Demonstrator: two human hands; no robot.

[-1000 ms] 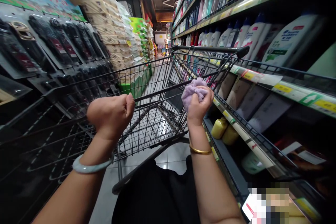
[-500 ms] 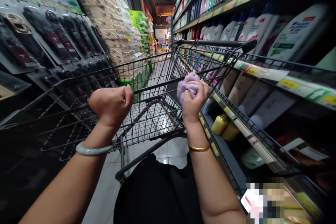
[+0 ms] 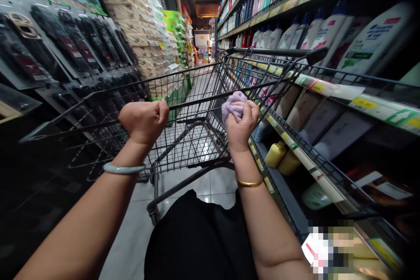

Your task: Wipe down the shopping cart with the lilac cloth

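A black wire shopping cart (image 3: 183,168) stands before me, with bare mesh showing at its bottom. My left hand (image 3: 144,118) is closed in a fist around the cart's near top rail, its bracelet-ringed wrist toward me. Bunched in my right hand (image 3: 244,127) is a fuzzy light purple cloth (image 3: 234,107). The fingers wrap the cloth right at the same rail; whether they also grip the rail beneath it is hidden.
Shelves of shampoo bottles (image 3: 374,43) run along the right, close to the cart. Packaged belts (image 3: 68,43) hang on the left, beside stacked paper packs (image 3: 127,22). A tiled aisle floor (image 3: 200,76) leads ahead.
The cart's left end has swung slightly rightward and up in view, my left hand moving with it. My right hand has barely shifted and still holds the cloth.
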